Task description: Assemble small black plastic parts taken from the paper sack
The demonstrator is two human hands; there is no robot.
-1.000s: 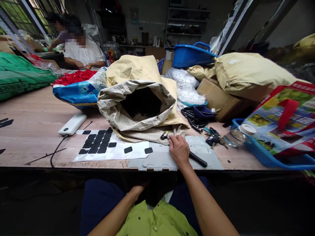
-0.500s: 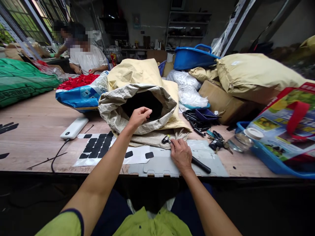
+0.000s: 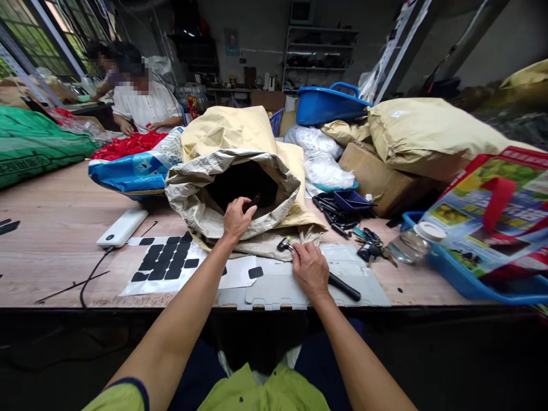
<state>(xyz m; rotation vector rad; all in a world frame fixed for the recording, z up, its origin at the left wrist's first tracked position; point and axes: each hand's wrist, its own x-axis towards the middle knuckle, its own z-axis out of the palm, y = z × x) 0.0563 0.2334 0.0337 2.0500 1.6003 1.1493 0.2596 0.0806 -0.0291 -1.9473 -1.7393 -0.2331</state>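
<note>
At the mouth of an open woven sack (image 3: 182, 197), my left hand (image 3: 237, 220) pinches a small dark piece (image 3: 252, 202) between thumb and fingers. The sack's inside is too dark to make out. My right hand (image 3: 311, 269) is closed around a small hammer (image 3: 346, 287), its head (image 3: 283, 244) pointing left and its black handle sticking out at the right. Under that hand lies a grey flat board (image 3: 274, 291). Left of my forearm, black rounded pads (image 3: 162, 262) sit in rows on a white sheet (image 3: 132, 285).
A white power bank (image 3: 123, 227) with a cable lies left. To the right are black parts (image 3: 334, 217), keys (image 3: 371, 245), a clear jar (image 3: 411, 248) and a blue basket (image 3: 454, 274). A co-worker (image 3: 148, 108) sits behind a bag of red pieces (image 3: 128, 146).
My left hand has lowered slightly at the sack mouth, and a dark piece now shows in its fingers. My right hand keeps its hold on the hammer. The view has shifted slightly.
</note>
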